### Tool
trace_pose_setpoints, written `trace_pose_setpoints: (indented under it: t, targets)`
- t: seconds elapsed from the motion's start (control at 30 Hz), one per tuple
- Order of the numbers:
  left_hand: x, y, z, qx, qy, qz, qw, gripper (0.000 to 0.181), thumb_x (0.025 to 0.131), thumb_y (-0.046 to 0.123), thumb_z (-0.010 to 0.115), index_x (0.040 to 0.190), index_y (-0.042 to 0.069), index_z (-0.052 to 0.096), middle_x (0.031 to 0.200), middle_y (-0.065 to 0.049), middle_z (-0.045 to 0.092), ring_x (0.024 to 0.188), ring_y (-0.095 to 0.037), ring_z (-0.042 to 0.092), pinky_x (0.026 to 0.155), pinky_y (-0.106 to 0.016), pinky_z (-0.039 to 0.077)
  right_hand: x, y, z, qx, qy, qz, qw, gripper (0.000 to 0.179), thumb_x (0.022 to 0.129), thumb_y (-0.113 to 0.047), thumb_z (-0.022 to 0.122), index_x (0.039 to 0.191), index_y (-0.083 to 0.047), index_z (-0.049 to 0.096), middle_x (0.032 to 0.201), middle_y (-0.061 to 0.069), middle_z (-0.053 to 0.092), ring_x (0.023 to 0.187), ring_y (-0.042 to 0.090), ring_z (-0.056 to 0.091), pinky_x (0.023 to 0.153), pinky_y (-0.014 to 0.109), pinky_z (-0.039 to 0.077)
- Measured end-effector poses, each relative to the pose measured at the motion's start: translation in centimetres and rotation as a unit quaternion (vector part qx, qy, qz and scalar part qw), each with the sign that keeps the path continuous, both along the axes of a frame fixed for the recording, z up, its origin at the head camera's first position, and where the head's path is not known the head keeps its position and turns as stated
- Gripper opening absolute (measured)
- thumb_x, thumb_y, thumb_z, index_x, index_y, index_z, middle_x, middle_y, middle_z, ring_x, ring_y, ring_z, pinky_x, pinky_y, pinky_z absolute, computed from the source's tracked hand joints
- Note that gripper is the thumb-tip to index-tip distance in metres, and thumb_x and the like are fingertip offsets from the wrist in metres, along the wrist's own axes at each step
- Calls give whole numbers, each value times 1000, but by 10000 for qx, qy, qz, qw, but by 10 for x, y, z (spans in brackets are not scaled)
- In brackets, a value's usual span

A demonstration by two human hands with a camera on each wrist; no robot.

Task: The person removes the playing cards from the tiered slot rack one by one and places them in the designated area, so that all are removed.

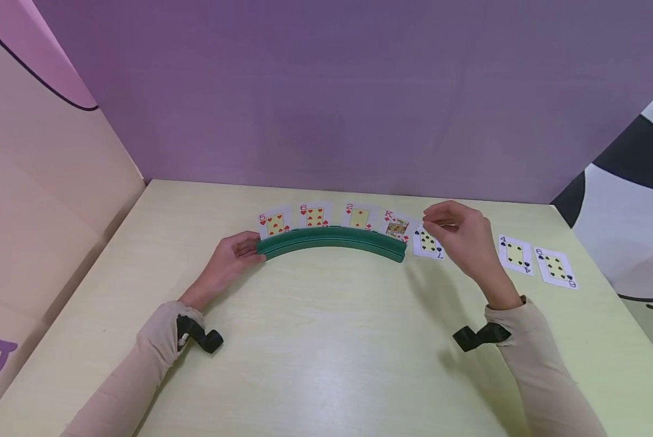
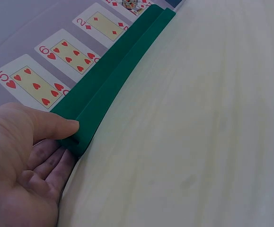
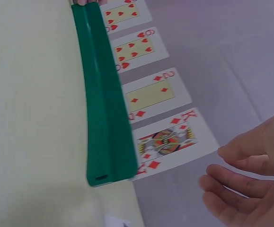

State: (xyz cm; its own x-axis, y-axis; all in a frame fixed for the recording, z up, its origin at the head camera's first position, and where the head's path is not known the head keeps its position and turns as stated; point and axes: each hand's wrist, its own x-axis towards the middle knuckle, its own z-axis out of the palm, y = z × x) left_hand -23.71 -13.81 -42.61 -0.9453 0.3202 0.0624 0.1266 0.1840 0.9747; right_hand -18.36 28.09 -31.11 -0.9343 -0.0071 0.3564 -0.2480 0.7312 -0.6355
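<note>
A curved green card holder point(image 1: 332, 237) stands on the table with a row of cards upright in its slot: the five of hearts point(image 2: 32, 82), the six of hearts point(image 2: 66, 54), the two of diamonds point(image 2: 101, 24) and the king of diamonds point(image 3: 167, 141). My left hand point(image 1: 236, 252) grips the holder's left end, thumb on the front and fingers behind. Beside the king, at the right end, is my right hand point(image 1: 463, 240). Its fingers are loosely bent, thumb and fingertips apart, and the thumb tip point(image 3: 225, 153) lies right at the king's outer corner.
On the table right of the holder lies a seven of spades point(image 1: 428, 244), partly behind the right hand. Farther right lie a four of spades point(image 1: 514, 255) and another spade card point(image 1: 556, 268). A purple wall point(image 1: 348, 109) rises along the table's back edge.
</note>
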Motion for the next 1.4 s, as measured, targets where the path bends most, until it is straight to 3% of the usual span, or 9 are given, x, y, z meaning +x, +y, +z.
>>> trace_pose_setpoints:
  t: [0.4,0.73,1.4]
  targets:
    - [1,0,2,-45,16,82,10000,46,88,-6,69,131,-10,54,127,-27,61,119,-35,59,96,-20,52,-12,-4,-24,50,-646,72,9979,15,94,-11,67,102,1,66,100,20,73,96,33,69,65,17,50]
    - [-1,0,-1,-67,15,63,10000,46,88,-5,70,130,-9,54,126,-26,62,117,-34,60,96,-21,52,-14,-4,-31,146,-564,113,9982,11,93,-9,67,97,2,66,94,20,73,89,32,70,63,20,49]
    - [-2,0,0,-65,-22,20,10000,46,88,-4,70,131,-8,54,127,-25,62,119,-33,59,98,-22,52,-12,-4,-26,172,-425,54,9989,13,94,-11,67,95,1,68,93,18,74,85,31,71,65,17,49]
